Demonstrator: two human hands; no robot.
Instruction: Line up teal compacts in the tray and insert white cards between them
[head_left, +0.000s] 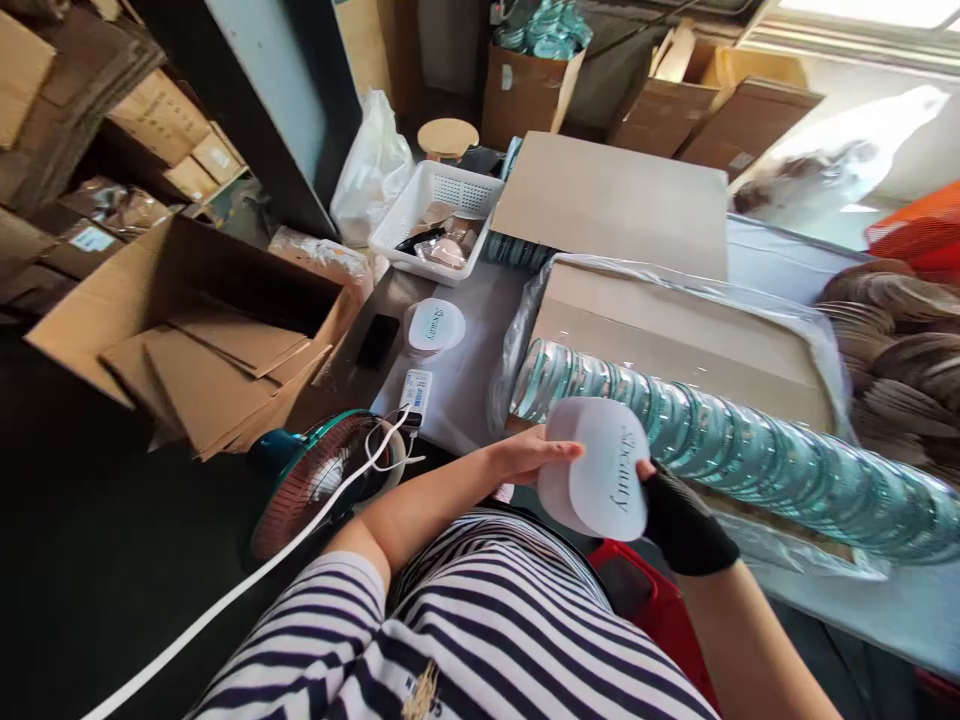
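Note:
My left hand (529,455) is bare, its thumb lying on the front of a pair of frosted white rounded plastic pieces (600,485). Green lettering that seems to read "beauty" marks the front piece. The other piece shows behind it, shifted to the left. On the right edge, my right hand (682,515), in a black fingerless glove, grips the same pieces with the thumb in front. The fingers of both hands are mostly hidden behind them. Just beyond, a long row of nested clear greenish round plastic pieces (697,430) lies across the table.
Similar white printed pieces (433,328) lie on the table (469,395) beside a black phone (378,341) and a power strip (415,398). A white basket (420,200) stands behind. Left are an open carton (247,270) and a fan (322,485) with a trailing white cable (247,590).

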